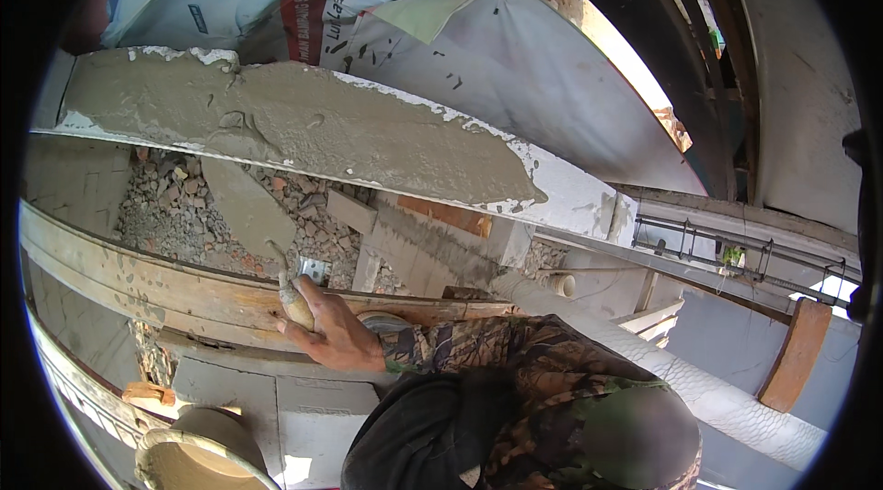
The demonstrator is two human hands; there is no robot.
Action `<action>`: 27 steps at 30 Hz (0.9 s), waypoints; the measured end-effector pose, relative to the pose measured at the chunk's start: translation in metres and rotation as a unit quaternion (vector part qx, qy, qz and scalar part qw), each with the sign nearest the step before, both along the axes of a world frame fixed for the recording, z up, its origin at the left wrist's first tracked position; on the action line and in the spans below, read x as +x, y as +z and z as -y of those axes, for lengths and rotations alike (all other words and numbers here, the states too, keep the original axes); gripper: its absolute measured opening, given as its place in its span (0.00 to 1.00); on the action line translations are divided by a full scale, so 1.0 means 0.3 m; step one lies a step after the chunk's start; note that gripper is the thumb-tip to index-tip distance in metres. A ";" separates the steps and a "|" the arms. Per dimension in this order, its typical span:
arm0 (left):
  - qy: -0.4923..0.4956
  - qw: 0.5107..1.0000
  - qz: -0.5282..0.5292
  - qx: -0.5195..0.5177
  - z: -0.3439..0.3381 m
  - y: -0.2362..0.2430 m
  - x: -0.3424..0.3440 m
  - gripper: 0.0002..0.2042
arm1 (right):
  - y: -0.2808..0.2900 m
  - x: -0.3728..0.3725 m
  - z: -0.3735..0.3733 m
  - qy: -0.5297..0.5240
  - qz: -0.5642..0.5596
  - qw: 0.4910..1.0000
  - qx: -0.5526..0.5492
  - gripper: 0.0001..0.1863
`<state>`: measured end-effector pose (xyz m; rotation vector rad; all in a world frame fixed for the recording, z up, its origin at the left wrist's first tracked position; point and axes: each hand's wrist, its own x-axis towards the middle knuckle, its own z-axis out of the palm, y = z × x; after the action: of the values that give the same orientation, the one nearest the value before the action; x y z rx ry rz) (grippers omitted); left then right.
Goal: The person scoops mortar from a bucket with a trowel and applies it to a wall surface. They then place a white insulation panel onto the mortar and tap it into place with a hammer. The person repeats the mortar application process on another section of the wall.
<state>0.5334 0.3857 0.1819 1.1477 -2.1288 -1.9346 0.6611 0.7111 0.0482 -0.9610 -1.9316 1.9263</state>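
Note:
My right hand, in a camouflage sleeve, is closed around the wooden handle of a trowel. Its broad blade is smeared with grey mortar and points away from me, over rubble and close to the near edge of a row of white blocks. A thick, uneven layer of wet mortar covers most of the row's top, with bare white showing toward the right end. My left hand is outside the picture.
Wooden planks run between me and the rubble. A bucket stands at lower left. Banner sheeting hangs behind the blocks. Right of them are a rebar cage, a reddish brick and a long white mesh-patterned form.

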 end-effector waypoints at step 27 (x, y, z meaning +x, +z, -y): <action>-0.001 0.966 -0.209 0.153 0.115 0.064 0.134 0.21 | 0.662 -0.345 0.126 0.572 -0.028 0.612 0.546 0.18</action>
<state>0.5737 0.3513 0.2010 0.6768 -1.6586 -2.3130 0.5575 0.6733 0.2467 0.8883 -3.2012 0.4138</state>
